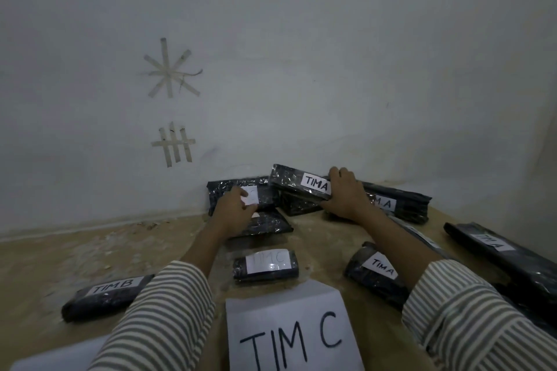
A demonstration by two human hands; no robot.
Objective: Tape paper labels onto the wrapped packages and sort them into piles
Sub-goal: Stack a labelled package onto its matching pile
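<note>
Sorting step. Right grip wraps one end of the TIM A package, upper centre by the wall, propped on others. Left grip sits on the C-labelled package; holding or only touching, can't tell. Likely next: move TIM A to the A packages at right.

The left hand and right hand reach forward from grey-striped cloth sleeves. The right hand grips the end of a black plastic-wrapped package. The left hand's fingers are bent.

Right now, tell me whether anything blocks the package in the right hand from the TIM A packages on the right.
Nothing visible does: the right hand grips the held package, and the neighbouring TIM A package lies directly beside that hand.
</note>
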